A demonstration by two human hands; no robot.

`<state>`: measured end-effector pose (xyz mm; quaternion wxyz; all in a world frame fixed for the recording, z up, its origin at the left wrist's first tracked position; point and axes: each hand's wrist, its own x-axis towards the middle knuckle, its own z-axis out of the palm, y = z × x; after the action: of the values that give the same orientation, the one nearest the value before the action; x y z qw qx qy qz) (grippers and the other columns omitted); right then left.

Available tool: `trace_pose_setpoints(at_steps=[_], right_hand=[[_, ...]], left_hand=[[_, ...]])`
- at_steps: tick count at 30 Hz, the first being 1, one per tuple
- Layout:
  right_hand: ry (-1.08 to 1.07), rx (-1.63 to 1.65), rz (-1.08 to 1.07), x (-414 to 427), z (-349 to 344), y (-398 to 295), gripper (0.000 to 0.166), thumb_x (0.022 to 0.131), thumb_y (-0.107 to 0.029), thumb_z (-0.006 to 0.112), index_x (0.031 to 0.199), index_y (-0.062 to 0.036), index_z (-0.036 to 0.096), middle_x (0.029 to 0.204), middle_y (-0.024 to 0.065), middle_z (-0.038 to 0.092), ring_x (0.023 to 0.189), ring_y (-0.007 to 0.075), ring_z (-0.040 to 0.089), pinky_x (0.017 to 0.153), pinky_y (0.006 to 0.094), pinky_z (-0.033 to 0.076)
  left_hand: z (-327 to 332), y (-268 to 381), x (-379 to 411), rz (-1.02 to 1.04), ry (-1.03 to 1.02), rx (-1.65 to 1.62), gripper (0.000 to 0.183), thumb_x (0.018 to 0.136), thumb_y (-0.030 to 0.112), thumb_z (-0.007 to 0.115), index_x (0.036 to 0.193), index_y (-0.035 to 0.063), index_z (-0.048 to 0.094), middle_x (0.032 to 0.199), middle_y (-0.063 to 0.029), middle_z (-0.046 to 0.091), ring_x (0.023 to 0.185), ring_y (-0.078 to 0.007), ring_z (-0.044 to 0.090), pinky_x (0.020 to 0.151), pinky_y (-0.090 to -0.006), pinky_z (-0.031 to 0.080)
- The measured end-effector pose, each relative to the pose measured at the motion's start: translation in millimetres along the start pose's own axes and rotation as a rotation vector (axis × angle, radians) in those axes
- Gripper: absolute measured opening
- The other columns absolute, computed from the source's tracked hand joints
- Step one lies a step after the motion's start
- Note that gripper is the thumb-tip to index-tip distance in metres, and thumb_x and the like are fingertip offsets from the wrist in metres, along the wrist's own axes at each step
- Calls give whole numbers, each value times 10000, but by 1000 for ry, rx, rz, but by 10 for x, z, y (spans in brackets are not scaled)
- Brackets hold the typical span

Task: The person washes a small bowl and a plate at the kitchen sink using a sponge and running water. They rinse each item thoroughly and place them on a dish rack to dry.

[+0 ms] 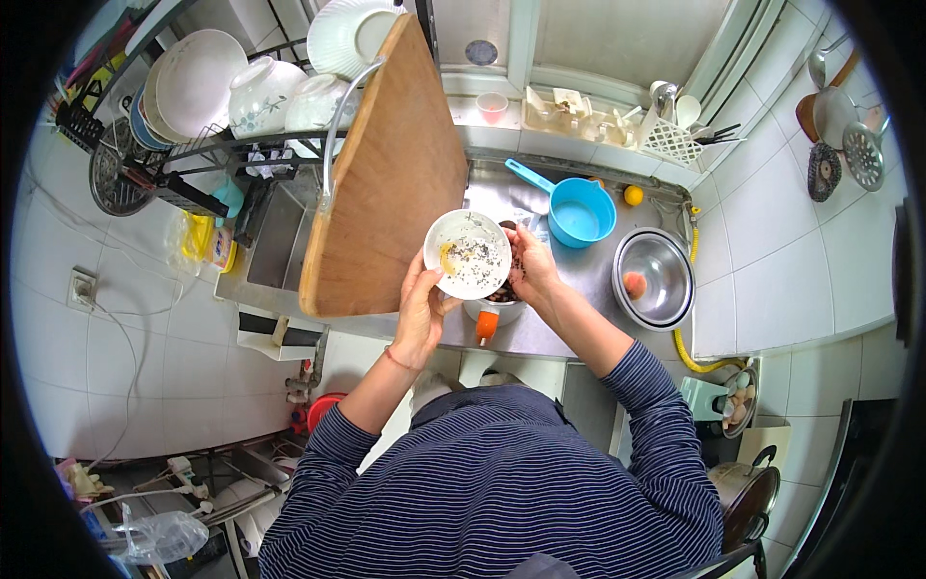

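Observation:
A white bowl (463, 279) is held tilted in my left hand (422, 307), thumb over its rim. Dark grains are scattered on its inside wall, and a yellowish patch shows at the left. My right hand (534, 268) is cupped close to the bowl's right rim, with dark grains on its fingers; the bowl partly hides the fingertips, and I cannot tell whether they grip anything. Below both hands stands a light-coloured pot (510, 313) with an orange handle (487, 326). Dark contents (504, 292) show in it, mostly covered by the bowl.
A large wooden cutting board (398, 174) stands upright at left, near a dish rack (217, 155). Behind my right hand lies a blue dipper (581, 212) on the steel counter (571, 286). Nested metal bowls (655, 304) hold a peach-like fruit (635, 285). A yellow hose (684, 347) runs along the right.

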<state>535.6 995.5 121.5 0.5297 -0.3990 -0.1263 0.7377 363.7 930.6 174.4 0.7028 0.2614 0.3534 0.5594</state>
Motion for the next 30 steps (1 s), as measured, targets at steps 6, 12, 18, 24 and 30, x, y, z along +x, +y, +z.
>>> trace_pose_setpoints(at_steps=[6,12,18,24,30], right_hand=[[109,-49,-27,35,172,40,360,965,-299,341,945,-33,584,884,75,651,792,171,607,729,309,485],[149,-93,36,219,117,117,356,960,-321,348,1007,-55,580,958,83,644,864,173,612,776,330,493],[115,-94,123,154,100,1,374,960,-321,294,1107,-61,518,1072,106,611,971,222,604,836,378,506],[107,-73,182,105,101,-62,385,951,-310,304,1110,-46,536,1089,109,610,994,231,592,897,395,467],[97,-87,178,5,231,-89,400,932,-334,347,1127,-55,557,1015,100,641,937,228,621,847,381,496]], left_hand=[[-69,-18,159,27,29,32,509,857,101,484,1346,77,342,1241,-84,479,1109,-188,527,808,-348,545],[49,87,232,104,7,128,520,840,56,525,1334,58,365,1208,-77,490,1082,-176,532,789,-312,548],[74,123,252,136,2,317,573,809,40,585,1337,32,363,1188,-92,500,1061,-161,525,838,-275,494],[-49,-8,363,334,-23,505,595,763,58,641,1314,26,417,1199,-109,466,1101,-200,486,916,-314,428],[149,56,231,555,-104,998,664,677,83,683,1297,55,446,1185,-163,426,1080,-278,482,901,-323,422]])
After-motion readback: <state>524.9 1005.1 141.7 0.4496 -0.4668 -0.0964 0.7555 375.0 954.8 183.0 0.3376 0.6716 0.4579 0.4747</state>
